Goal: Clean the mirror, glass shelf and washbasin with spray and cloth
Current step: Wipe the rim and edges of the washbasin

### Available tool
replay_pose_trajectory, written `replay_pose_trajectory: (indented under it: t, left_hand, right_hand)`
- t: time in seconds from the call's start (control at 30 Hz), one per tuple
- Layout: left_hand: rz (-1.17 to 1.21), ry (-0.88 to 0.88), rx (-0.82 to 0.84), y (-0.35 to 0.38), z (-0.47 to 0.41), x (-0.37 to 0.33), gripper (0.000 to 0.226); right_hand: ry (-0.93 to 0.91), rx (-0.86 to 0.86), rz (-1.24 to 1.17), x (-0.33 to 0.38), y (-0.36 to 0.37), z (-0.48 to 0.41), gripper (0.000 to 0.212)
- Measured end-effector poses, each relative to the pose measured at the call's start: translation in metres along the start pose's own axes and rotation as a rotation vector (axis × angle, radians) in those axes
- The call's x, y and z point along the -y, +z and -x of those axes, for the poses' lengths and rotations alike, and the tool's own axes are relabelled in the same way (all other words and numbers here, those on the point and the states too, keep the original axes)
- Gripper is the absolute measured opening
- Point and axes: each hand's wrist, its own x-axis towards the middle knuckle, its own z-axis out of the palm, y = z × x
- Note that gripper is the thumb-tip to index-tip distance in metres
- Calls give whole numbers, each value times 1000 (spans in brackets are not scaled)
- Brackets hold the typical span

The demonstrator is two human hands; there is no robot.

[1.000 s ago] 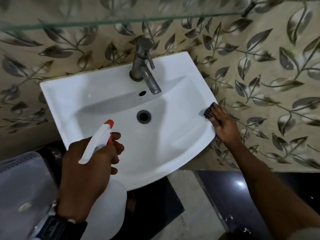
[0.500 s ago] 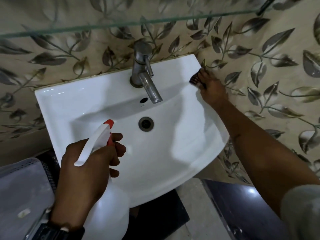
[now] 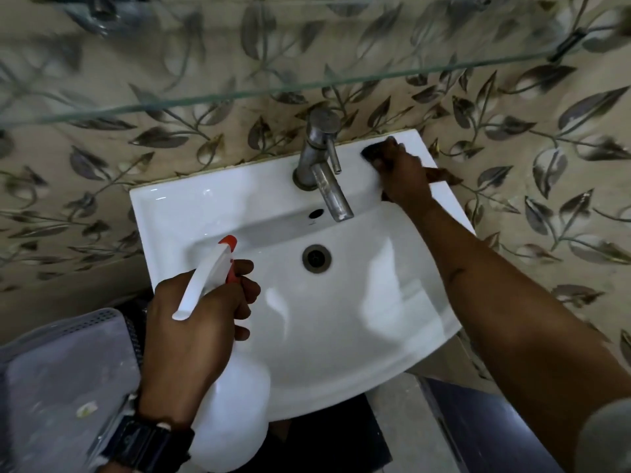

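Observation:
A white washbasin (image 3: 211, 206) hangs on the leaf-patterned wall, with a steel tap (image 3: 322, 162) at its back rim and a drain (image 3: 316, 258) in the bowl. My right hand (image 3: 404, 174) presses a dark cloth (image 3: 373, 152) flat on the back right corner of the rim, just right of the tap. My left hand (image 3: 198, 322) grips a white spray bottle (image 3: 235, 418) with a red-tipped nozzle (image 3: 228, 243), held over the basin's front left. The glass shelf (image 3: 239, 93) runs across above the tap. The mirror is out of view.
A grey perforated plastic bin (image 3: 61, 380) stands low at the left beside my left wrist, which wears a black watch (image 3: 150, 443). Dark floor and a pale tile strip (image 3: 403, 425) lie below the basin. A metal bracket (image 3: 566, 46) holds the shelf at the right.
My right hand slid the cloth from the basin's right side edge up along the rim to the back right corner beside the tap. The left hand kept the bottle almost still.

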Motion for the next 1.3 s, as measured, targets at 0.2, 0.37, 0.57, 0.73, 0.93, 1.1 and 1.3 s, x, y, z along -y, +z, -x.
replay_pose_trajectory:
  t: [0.2,0.37,0.57,0.73,0.93,1.1,1.3]
  left_hand:
    - [13,24,-44,-8,0,-5,61]
    - [-10,32,-30,-17,7,-13,69]
    - [-20,83,0,-37,23,-31,84]
    - [14,251,6,-44,41,-61,80]
    - [-41,458,-121,-70,61,-67,67]
    - [-21,484,-248,-97,69,-36,36]
    - [-51,412,-471,-148,79,15,18]
  right_hand:
    - [-263,-43,-31,74,24,32,37]
    - [-179,155,-70,84,-7,40,44]
    - [250,-108,-781,84,-30,74,37]
    - [507,-308,-1170,95,-58,141,28]
    - [439,-146,-1259,149,-74,234,47]
    - [346,-48,-1397,206,-78,277,29]
    - [220,109,-1255,281,-49,302,24]
